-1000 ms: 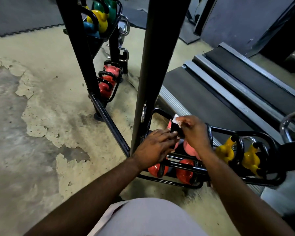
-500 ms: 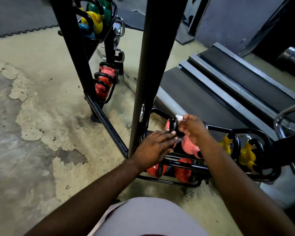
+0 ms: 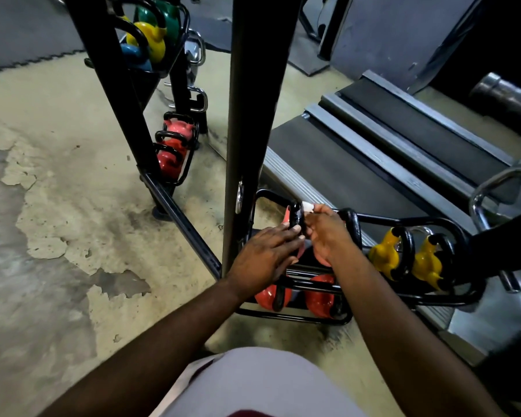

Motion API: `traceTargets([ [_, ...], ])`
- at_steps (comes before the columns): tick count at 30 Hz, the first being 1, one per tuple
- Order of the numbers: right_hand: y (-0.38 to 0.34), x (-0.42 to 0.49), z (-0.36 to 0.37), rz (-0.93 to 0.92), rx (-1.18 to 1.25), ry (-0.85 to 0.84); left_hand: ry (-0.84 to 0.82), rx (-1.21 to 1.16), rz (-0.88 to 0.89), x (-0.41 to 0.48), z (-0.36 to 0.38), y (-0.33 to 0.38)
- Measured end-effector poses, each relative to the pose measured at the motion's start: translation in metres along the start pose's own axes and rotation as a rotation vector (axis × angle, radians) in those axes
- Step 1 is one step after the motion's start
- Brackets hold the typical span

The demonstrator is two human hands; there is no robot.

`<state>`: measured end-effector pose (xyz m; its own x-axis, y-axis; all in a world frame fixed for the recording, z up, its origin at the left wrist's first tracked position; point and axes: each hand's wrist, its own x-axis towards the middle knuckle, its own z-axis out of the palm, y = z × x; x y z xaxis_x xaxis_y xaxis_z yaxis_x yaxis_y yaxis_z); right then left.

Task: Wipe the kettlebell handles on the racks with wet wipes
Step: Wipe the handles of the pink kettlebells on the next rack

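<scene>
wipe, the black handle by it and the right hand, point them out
wipe [image 3: 308, 206], head view, on the white end that shows
handle [image 3: 297, 216], head view, on its black upper bend
right hand [image 3: 328, 233], head view, on the back of the hand

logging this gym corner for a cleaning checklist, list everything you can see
white wet wipe: one, white, on the black kettlebell handle, mid shelf
pink kettlebells: seemingly two, pink, under the hands
red round kettlebells: two, red, bottom shelf
yellow kettlebells: two, yellow, right of the hands
black steel rack: one, black, centre
far-rack kettlebells: several, pink, red, yellow, green, blue, upper left
grey treadmill: one, grey-black, right
peeling concrete floor: one, beige-grey, left
left grip: one, fingers straight, touching that handle
right grip: one, pinching the wipe
</scene>
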<state>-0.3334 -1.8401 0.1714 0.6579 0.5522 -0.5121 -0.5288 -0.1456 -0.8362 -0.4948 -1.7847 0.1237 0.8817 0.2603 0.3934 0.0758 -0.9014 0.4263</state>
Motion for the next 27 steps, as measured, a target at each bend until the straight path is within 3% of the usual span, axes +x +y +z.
traceTargets([
  [5,0.008,-0.020,-0.023,-0.158,-0.270,-0.145,-0.012,0.048,0.039,-0.006,-0.001,0.000],
  [7,-0.013,-0.004,-0.016,-0.341,-0.580,-0.162,-0.025,0.098,0.068,-0.011,0.001,-0.001],
  [10,-0.047,0.030,0.011,-0.543,-1.258,-0.318,0.004,0.140,0.089,-0.016,0.004,-0.002],
  [13,-0.071,0.046,0.040,-0.513,-1.886,-0.506,0.039,0.175,0.063,-0.017,0.003,0.002],
  [16,-0.082,0.043,0.070,-0.445,-2.230,-0.747,0.048,0.195,0.042,-0.018,0.004,0.003],
  [18,-0.078,0.034,0.087,-0.295,-2.447,-0.923,0.048,0.223,0.026,-0.020,0.007,0.005],
  [20,-0.072,0.029,0.097,-0.150,-2.594,-1.038,0.044,0.227,0.016,-0.020,0.009,0.008],
  [22,-0.070,0.033,0.104,-0.155,-2.672,-1.070,0.040,0.214,0.004,-0.019,0.008,0.010],
  [27,-0.069,0.023,0.104,-0.158,-2.611,-1.071,0.049,0.224,-0.023,-0.018,0.004,0.011],
])
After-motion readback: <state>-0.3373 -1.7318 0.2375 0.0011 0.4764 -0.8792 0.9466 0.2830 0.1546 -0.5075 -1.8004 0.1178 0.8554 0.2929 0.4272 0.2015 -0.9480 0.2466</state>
